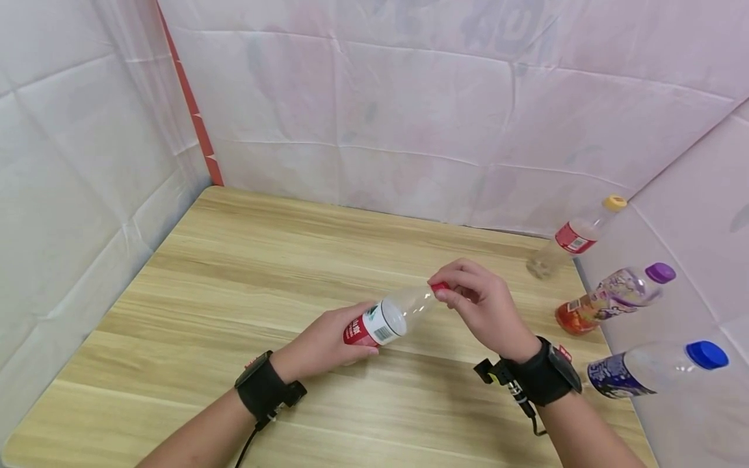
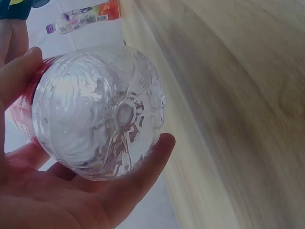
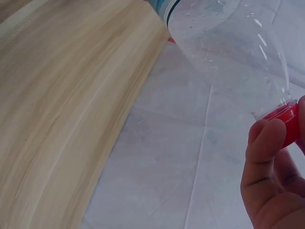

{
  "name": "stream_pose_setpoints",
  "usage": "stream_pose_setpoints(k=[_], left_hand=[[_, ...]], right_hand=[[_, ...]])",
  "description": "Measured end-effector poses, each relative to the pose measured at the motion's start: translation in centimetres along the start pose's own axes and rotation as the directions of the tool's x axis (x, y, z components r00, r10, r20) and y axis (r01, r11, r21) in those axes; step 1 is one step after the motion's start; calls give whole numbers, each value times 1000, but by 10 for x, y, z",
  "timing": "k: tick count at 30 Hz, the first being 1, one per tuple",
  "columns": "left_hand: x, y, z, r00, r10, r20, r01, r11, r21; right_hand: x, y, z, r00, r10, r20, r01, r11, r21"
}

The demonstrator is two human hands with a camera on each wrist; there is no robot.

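Observation:
A clear plastic bottle with a red and white label is held tilted above the table, its neck toward the right. My left hand grips it round the label near the base. In the left wrist view the ridged bottom of the bottle faces the camera, thumb on one side and fingers on the other. With thumb and fingertips my right hand pinches the red cap. The right wrist view shows that red cap on the bottle's neck; whether it is loose I cannot tell.
Along the right edge of the wooden table stand a yellow-capped bottle, a purple-capped bottle with orange-red colour at its base, and a blue-capped bottle. Pale sheets hang behind and at both sides.

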State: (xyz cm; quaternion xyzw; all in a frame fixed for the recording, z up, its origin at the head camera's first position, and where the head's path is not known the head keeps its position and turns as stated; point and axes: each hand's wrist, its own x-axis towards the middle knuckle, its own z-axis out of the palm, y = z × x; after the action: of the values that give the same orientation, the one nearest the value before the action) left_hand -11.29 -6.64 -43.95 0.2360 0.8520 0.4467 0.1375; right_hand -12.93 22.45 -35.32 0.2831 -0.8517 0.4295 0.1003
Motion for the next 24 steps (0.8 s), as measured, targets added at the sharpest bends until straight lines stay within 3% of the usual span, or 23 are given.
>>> stream_pose_setpoints(k=[5, 12, 19, 24], left_hand=[[-1, 1, -1, 1000, -7, -4, 7, 1000, 14], [-1, 1, -1, 997, -6, -72, 11, 997, 73], [-2, 2, -2, 994, -17, -109, 31, 992, 124], [-3, 2, -2, 991, -18, -130, 37, 988, 149]], right_hand=[[0, 0, -1, 999, 36, 26, -36, 999, -20], [1, -2, -1, 992, 114, 55, -106, 985, -134], [-1, -3, -2, 981, 190, 37, -186, 979, -87], [-1, -3, -2, 985, 167, 45, -162, 981, -105]])
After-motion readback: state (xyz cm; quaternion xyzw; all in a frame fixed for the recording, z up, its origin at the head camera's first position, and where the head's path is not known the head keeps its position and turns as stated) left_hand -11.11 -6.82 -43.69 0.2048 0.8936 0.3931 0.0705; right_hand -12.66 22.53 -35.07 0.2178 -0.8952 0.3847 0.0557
